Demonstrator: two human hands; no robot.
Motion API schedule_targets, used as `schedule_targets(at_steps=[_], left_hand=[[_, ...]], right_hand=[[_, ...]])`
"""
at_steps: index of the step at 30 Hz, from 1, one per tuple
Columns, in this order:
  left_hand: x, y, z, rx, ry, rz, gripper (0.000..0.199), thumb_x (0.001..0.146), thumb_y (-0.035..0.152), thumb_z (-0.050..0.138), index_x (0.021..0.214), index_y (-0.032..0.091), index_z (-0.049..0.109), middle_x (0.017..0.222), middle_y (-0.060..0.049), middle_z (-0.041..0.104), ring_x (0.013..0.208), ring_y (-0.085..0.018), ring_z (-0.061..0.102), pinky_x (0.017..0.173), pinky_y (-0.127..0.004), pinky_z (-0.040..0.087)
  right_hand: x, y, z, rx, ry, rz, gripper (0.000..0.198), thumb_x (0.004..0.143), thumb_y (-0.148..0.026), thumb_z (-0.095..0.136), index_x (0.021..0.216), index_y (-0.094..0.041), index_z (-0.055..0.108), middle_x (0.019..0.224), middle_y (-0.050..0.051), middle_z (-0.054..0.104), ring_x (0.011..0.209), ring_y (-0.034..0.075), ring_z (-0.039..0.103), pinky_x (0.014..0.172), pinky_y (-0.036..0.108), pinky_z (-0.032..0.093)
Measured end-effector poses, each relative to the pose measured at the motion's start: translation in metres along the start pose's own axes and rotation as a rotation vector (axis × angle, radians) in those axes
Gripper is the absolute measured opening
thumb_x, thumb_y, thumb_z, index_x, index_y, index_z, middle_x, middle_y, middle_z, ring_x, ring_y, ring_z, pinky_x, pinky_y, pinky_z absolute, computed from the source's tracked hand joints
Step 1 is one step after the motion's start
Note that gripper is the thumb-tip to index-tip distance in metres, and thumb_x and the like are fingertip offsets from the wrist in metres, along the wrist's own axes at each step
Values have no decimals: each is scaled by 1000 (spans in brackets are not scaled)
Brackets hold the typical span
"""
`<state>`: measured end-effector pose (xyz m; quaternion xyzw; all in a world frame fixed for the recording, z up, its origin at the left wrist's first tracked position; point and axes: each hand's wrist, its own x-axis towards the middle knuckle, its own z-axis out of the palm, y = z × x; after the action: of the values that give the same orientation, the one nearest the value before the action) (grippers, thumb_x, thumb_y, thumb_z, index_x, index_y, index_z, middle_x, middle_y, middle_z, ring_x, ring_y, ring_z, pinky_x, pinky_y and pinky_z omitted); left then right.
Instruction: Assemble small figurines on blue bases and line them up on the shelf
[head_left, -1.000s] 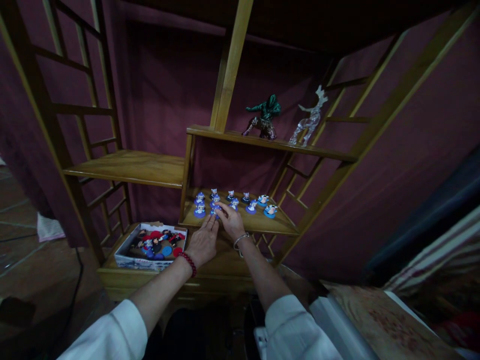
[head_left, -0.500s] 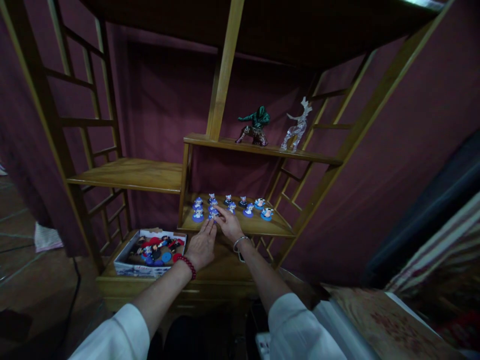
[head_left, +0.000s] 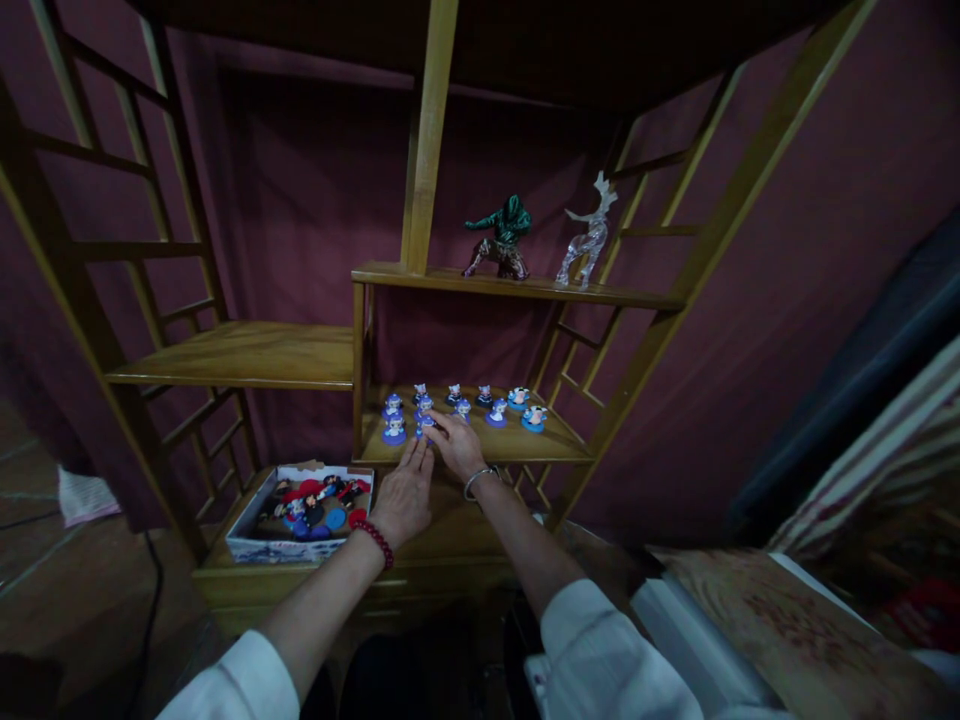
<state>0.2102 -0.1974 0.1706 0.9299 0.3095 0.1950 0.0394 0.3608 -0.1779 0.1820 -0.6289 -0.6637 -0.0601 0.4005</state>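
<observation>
A small purple-haired figurine (head_left: 424, 425) stands at the front of the lower shelf (head_left: 480, 448), partly covered by my fingers. My right hand (head_left: 457, 446) reaches over from the right, its fingers closed round that figurine. From below, my left hand (head_left: 405, 500) has its fingers stretched out, with the tips at the figurine's base. More purple figurines stand close by: one at the front left (head_left: 394, 430), one behind it (head_left: 392, 405), and one to the right (head_left: 496, 412). Two figurines on blue bases, one of them at the front (head_left: 534, 418), stand at the right end.
Small dark-based figurines (head_left: 454, 394) line the back. An open box (head_left: 251, 545) of loose figurines stands lower left. Above, the upper shelf (head_left: 540, 288) carries a green crouching statuette (head_left: 504, 240) and a clear deer statuette (head_left: 589, 240). A wooden post (head_left: 430, 140) rises beside them.
The camera view has shifted slightly. Both hands stay at the same figurine, and the other figurines keep their places.
</observation>
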Motion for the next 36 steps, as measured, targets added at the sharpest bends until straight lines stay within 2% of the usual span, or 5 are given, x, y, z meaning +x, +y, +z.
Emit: schedule_targets(at_steps=[5,13,24,29,36], left_hand=[[-1,-2,3,6,19,15,68,62,6,42,129,-1,30,142,-19,23,133,-23,9,106,-35,24],[-1,-6,6,-14,10,15,74,60,4,43,132,2,25,143,-16,19,133,-22,4,105,-36,26],[-3,0,-3,-2,-35,-6,81,58,5,44,135,3,17,145,-15,13,133,-22,3,104,-35,27],[-4,-1,-2,-17,-51,-13,81,58,5,43,135,2,17,145,-15,13,133,-21,1,105,-34,25],[-4,0,-4,2,-87,-19,82,57,4,46,135,3,18,146,-14,7,133,-22,1,104,-33,28]], right_hand=[[0,-2,1,-53,-18,27,28,82,-36,49,107,-27,59,82,2,63,83,18,52,74,27,42],[-1,-5,1,-109,-32,72,31,84,-39,46,110,-26,58,88,3,64,84,17,53,74,25,41],[-9,-11,0,-137,21,74,38,81,-35,49,118,-26,51,96,3,64,88,18,55,79,29,44],[-10,-7,2,-6,61,89,42,75,-26,53,117,-24,52,98,2,64,89,15,57,82,27,46],[-10,-4,2,23,134,106,44,67,-8,46,106,-23,58,91,-1,67,89,14,56,83,27,46]])
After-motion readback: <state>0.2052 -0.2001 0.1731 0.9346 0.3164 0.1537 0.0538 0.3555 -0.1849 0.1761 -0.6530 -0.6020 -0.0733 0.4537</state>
